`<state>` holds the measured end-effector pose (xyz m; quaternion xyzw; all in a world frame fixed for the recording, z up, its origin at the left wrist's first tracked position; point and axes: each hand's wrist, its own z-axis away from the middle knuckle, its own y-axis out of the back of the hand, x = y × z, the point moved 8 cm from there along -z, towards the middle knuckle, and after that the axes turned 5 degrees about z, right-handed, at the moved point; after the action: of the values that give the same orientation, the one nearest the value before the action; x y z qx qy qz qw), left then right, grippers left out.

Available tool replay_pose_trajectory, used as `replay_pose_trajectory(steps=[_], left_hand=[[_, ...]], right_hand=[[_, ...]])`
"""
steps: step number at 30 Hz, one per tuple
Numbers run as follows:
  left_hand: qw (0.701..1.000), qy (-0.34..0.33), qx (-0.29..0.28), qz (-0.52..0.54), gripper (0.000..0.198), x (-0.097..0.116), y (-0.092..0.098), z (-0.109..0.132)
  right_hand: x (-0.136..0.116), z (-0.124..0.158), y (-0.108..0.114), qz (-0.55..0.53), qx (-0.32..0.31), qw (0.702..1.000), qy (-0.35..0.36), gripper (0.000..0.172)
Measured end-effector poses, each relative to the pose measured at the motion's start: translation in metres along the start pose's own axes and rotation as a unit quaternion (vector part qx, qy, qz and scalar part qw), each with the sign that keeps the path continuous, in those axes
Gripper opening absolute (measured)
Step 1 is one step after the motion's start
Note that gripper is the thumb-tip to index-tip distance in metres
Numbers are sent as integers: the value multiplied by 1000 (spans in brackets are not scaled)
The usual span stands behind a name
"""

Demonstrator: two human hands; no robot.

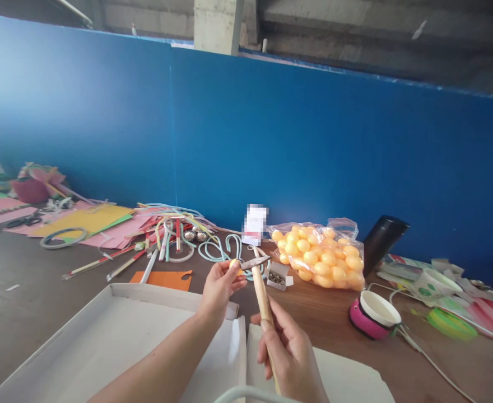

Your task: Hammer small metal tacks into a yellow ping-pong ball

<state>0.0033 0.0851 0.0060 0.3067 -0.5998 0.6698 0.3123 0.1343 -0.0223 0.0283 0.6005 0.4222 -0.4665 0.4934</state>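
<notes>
My right hand (pixel 286 347) is wrapped round the wooden handle of a hammer (pixel 263 296), which stands tilted with its metal head at the top. Just left of that head, my left hand (pixel 221 288) pinches a small orange-yellow ball (pixel 234 263) between thumb and fingertips. The hammer head's narrow end points at the ball; whether they touch I cannot tell. Behind the hammer, a small open box (pixel 278 276) holds metal pieces too small to name. A clear plastic bag (pixel 320 254) full of orange balls lies to the right.
An open white cardboard box (pixel 145 341) lies under my forearms. Pale blue tubing (pixel 213 250), coloured sticks and paper sheets (pixel 91 221) spread leftward. A magenta-and-white cup (pixel 375 316), a black cylinder (pixel 384 240) and a cable are on the right. A blue partition (pixel 250 134) stands behind.
</notes>
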Motion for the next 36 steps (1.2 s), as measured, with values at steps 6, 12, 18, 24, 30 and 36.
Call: replay_pose_trajectory(steps=[6,12,18,24,30,36], left_hand=[[1000,-3,0,0,31,-1,1,-1],[1000,-4,3,-7,31,1,0,0],[1000,-5,5,-4,31,1,0,1],[1000,-4,11,1,31,1,1,0],[1000,-4,16,-1,29,0,2,0],[1000,-2,6,-8,31,1,0,2]], right_hand=[[2,0,0,-5,1,1000,-3,57],[3,0,0,-3,4,1000,-4,57],[2,0,0,0,4,1000,-5,58],[0,0,-1,2,-5,1000,-7,56],[1,0,-2,2,-10,1000,-9,56],[2,-1,4,-14,23,1000,-4,59]])
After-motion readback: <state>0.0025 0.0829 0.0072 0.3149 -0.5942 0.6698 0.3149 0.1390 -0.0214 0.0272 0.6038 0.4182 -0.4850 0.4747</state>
